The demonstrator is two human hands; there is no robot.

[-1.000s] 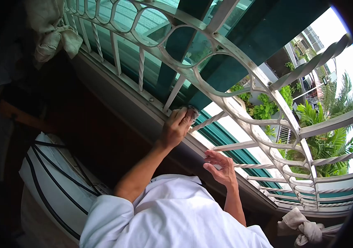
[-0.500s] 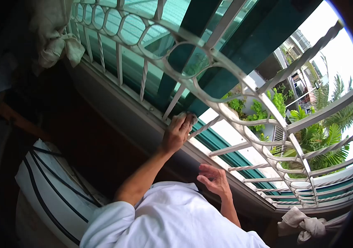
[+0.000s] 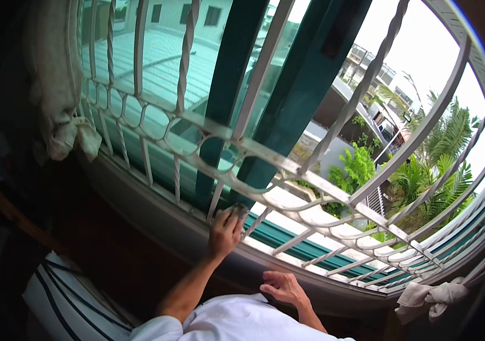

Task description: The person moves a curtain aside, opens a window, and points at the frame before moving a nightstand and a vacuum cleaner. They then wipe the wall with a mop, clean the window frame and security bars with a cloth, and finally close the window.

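My left hand (image 3: 226, 230) reaches between the bars of the white metal window grille (image 3: 265, 152), low at the sill. Its fingers are wrapped round a small greyish cloth (image 3: 241, 212), which touches the foot of the dark green window frame (image 3: 279, 108). To the right, my right hand (image 3: 283, 286) hovers in front of the sill's inner edge (image 3: 311, 273), with its fingers loosely bent and apart and nothing in them.
Knotted curtains hang at the left (image 3: 72, 133) and lower right (image 3: 433, 298) of the window. A white item with black stripes (image 3: 69, 301) lies at the lower left. Plants (image 3: 424, 165) and buildings show outside.
The camera view has tilted up, so more of the window shows and both hands sit lower in the picture. My left hand still holds the cloth at the frame's foot.
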